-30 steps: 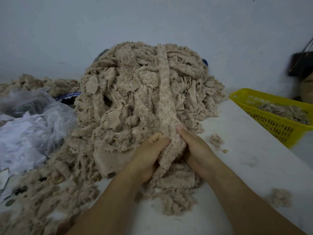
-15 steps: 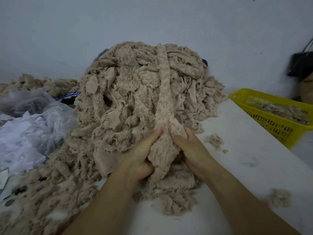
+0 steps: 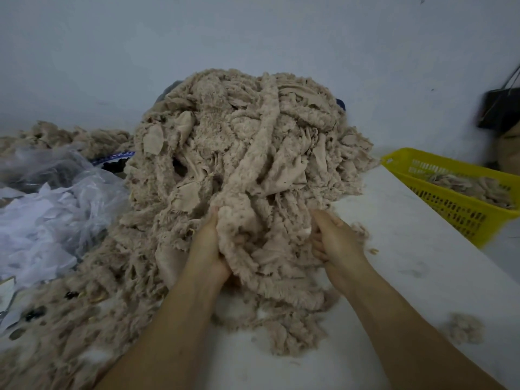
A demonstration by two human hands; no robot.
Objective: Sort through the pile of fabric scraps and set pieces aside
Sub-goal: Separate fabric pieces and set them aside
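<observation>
As left hand point(image 3: 206, 249) grips, strip point(image 3: 260, 142) runs up pile point(image 3: 323, 153)

Shows a tall pile of fabric scraps point(image 3: 247, 130), beige and fuzzy, heaped on the white desk point(image 3: 408, 249) against a pale wall, with loose pieces spilling toward the near left corner. Shows the left hand point(image 3: 206, 249) gripping the lower end of a long fuzzy strip point(image 3: 254, 161) running up the pile's front, and the right hand point(image 3: 334, 243) near it, fingers curled into scraps at the pile's foot. Places a yellow basket point(image 3: 450, 209) holding a few scraps at the desk's right edge, a clear plastic bag point(image 3: 56, 215) at left, and a small tuft point(image 3: 464, 327) beside the right forearm.
</observation>
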